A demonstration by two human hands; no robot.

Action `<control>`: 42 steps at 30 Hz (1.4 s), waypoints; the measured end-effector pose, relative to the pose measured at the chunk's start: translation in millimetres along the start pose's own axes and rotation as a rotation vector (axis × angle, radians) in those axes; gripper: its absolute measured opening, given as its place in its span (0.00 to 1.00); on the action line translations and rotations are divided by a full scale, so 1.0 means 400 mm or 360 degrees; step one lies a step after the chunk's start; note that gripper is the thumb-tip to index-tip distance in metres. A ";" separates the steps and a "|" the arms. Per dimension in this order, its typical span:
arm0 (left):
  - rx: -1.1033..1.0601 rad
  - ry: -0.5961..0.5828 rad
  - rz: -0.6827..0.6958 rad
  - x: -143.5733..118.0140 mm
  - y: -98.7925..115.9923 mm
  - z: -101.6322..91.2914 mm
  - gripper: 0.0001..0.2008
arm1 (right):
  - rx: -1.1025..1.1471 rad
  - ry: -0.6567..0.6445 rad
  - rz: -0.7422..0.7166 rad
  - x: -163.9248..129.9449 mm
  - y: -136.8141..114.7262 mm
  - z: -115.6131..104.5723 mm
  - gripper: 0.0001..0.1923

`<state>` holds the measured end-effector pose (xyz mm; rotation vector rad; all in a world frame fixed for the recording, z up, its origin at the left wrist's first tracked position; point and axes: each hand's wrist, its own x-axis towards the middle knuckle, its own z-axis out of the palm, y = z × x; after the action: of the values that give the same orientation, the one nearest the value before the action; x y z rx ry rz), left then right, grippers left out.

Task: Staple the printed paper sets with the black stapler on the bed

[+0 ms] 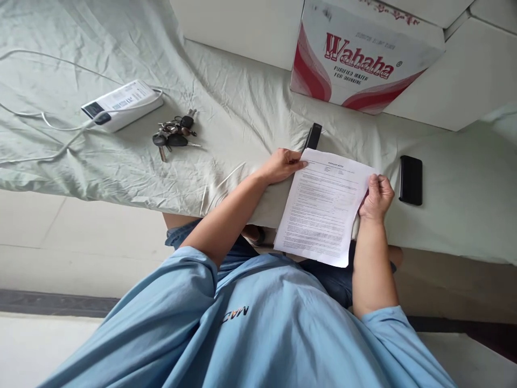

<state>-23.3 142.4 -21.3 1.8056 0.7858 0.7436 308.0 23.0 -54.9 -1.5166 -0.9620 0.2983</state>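
Note:
Both my hands hold up printed paper sheets (323, 210) near the table's front edge, one hand at each upper side. My left hand (281, 166) pinches the top left corner between thumb and fingers. On the opposite edge, my right hand (376, 196) is closed with its thumb over the paper. More than one page seems to be in the stack, though I cannot count them. Just behind the top left corner lies a narrow black object (314, 134), partly hidden by the paper and my left hand.
A black phone (411, 180) lies right of my right hand. To the left are a key bunch (175, 133) and a white power bank (125, 103) with a white cable. A Wahaha carton (359, 59) stands behind on the wrinkled pale green cloth (242, 129).

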 end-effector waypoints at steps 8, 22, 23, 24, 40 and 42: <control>-0.0127 -0.0121 -0.0053 -0.008 0.017 -0.007 0.28 | -0.0040 -0.0018 -0.0030 0.003 0.001 -0.007 0.32; -0.0355 -0.0074 -0.0217 -0.010 0.021 0.000 0.23 | -0.0137 -0.0048 0.0053 0.001 -0.045 -0.012 0.29; -0.0362 -0.0066 -0.0220 -0.010 0.021 0.000 0.24 | -0.0123 -0.0041 0.0057 0.001 -0.044 -0.011 0.30; -0.0367 -0.0062 -0.0221 -0.010 0.021 0.000 0.24 | -0.0105 -0.0041 0.0061 0.000 -0.043 -0.009 0.31; -0.0084 0.0124 -0.0036 -0.010 0.022 0.005 0.31 | -0.0211 -0.0204 0.0006 -0.001 -0.023 -0.022 0.33; -0.0049 0.0130 -0.0021 -0.009 0.020 0.005 0.30 | -0.0225 -0.0202 0.0002 -0.001 -0.025 -0.022 0.33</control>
<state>-22.6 136.2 -14.9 1.7499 0.8341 0.8207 309.8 15.7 -43.9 -1.6423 -1.1012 0.3366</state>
